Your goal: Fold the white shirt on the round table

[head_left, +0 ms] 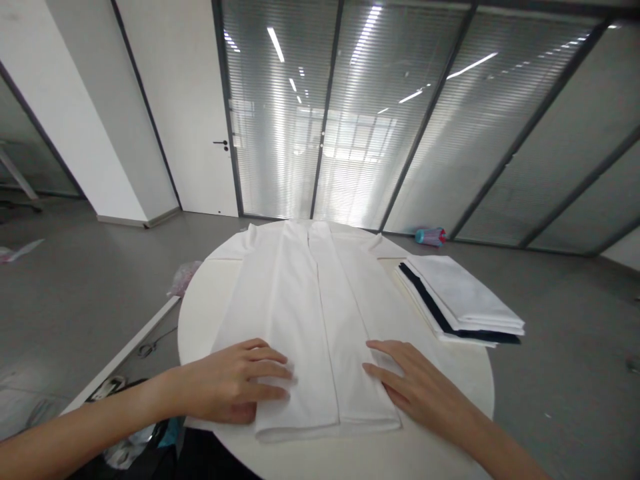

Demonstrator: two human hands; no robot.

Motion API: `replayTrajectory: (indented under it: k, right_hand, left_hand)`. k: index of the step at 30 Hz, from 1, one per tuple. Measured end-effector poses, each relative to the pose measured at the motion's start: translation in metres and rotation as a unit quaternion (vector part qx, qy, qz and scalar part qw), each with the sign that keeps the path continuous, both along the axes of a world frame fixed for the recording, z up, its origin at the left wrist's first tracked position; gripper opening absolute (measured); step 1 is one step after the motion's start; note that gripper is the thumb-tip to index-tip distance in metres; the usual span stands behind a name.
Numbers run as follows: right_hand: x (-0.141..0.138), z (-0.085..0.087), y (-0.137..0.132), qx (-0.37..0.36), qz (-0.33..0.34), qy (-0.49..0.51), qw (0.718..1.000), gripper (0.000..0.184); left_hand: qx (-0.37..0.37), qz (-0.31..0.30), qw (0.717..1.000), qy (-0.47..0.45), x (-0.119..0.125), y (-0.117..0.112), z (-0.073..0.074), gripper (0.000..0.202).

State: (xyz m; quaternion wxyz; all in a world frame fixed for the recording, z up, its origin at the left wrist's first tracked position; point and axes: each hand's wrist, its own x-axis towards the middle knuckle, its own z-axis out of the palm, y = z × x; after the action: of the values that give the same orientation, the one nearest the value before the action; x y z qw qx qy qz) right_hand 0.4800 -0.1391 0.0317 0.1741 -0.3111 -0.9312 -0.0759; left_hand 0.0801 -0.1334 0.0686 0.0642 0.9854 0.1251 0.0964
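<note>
A white garment (310, 300) lies lengthwise on a round white table (450, 380), its two sides folded in so they meet along the middle. My left hand (235, 383) rests flat on the near left part of the cloth, fingers stretched out toward the centre fold. My right hand (410, 383) lies flat on the near right part, fingers apart and pointing left. Neither hand holds anything.
A stack of folded cloths (460, 300), white with a dark one between, sits at the table's right side. A teal and red bottle (430, 235) lies on the grey floor by the glass wall. Plastic wrap (184, 277), a white board and scissors (153, 345) lie left of the table.
</note>
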Motion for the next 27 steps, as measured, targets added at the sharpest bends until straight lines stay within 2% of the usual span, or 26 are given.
replayTrajectory:
  k: [3, 6, 11, 15, 19, 22, 25, 27]
  right_hand:
    - [-0.004, 0.013, -0.015, 0.022, 0.007, -0.024, 0.999, 0.040]
    - [-0.005, 0.020, -0.029, 0.013, 0.000, -0.025, 1.000, 0.044]
    - [-0.003, 0.015, -0.047, 0.012, -0.002, 0.000, 1.000, 0.036]
    - [-0.002, 0.005, -0.050, 0.016, -0.007, 0.079, 0.997, 0.033]
    - [-0.003, -0.002, -0.042, -0.026, -0.035, 0.125, 0.991, 0.042]
    - [-0.005, -0.009, -0.033, -0.069, -0.048, 0.116, 0.990, 0.047]
    - [-0.005, -0.016, -0.025, -0.098, -0.044, 0.120, 0.987, 0.044]
    - [-0.004, -0.019, -0.020, -0.111, -0.047, 0.122, 0.985, 0.041]
  left_hand:
    - [0.046, -0.029, 0.998, -0.027, 0.004, -0.008, -0.010, 0.038]
    - [0.096, -0.033, 0.994, -0.038, 0.003, -0.012, -0.020, 0.035]
    - [0.145, -0.021, 0.988, -0.057, -0.002, -0.017, -0.030, 0.037]
    - [0.134, 0.020, 0.983, -0.121, -0.006, -0.019, -0.030, 0.040]
    - [0.110, 0.066, 0.978, -0.167, -0.009, -0.022, -0.029, 0.040]
    - [0.098, 0.049, 0.982, -0.154, -0.010, -0.023, -0.032, 0.041]
    - [0.082, 0.002, 0.990, -0.115, -0.013, -0.022, -0.037, 0.046]
    - [0.065, 0.000, 0.994, -0.087, -0.014, -0.019, -0.038, 0.051]
